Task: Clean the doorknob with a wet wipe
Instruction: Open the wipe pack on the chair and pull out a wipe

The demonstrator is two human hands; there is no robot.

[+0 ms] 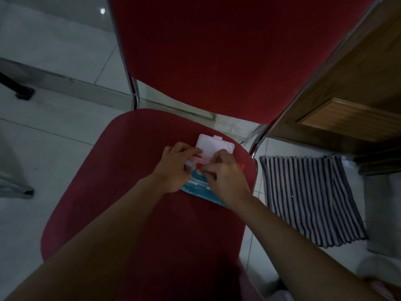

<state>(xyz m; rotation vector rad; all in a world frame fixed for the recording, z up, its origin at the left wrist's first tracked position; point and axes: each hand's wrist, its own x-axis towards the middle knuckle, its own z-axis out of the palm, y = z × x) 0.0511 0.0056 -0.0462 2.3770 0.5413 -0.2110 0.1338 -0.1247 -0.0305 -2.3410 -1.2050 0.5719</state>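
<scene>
A teal wet-wipe pack (pixel 200 192) lies on the far part of a red chair seat (pixel 121 192). Its white flip lid (pixel 213 145) stands open, tilted toward the backrest. My left hand (pixel 175 166) presses on the pack's left side, fingers resting at the lid's base. My right hand (pixel 225 174) covers the pack's opening, its fingertips pinched together there; what they pinch is hidden. No doorknob is in view.
The chair's red backrest (pixel 227 51) with chrome frame tubes (pixel 134 92) rises behind the seat. A wooden door (pixel 347 101) stands at the right. A striped mat (pixel 310 198) lies on the white tiled floor (pixel 43 131) beside the chair.
</scene>
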